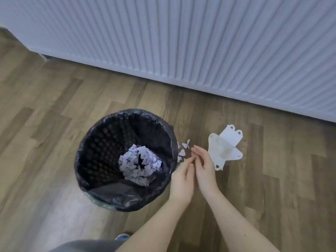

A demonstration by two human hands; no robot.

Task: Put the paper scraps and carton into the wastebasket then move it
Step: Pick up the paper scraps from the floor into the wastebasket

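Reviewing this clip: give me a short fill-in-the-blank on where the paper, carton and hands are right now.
1. The wastebasket is lined with a ____ plastic bag.
2. The flattened carton lies on the ____, outside the basket.
3. A few loose scraps lie between the basket and the ____ hand.
4. Neither that hand nor the left hand touches the ____.

Missing words: black; floor; right; carton

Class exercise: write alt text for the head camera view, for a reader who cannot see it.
Two bare hands, left hand and right hand, reach toward paper scraps on the wooden floor beside a bag-lined wastebasket already holding scraps. A flattened white carton lies right of the hands.
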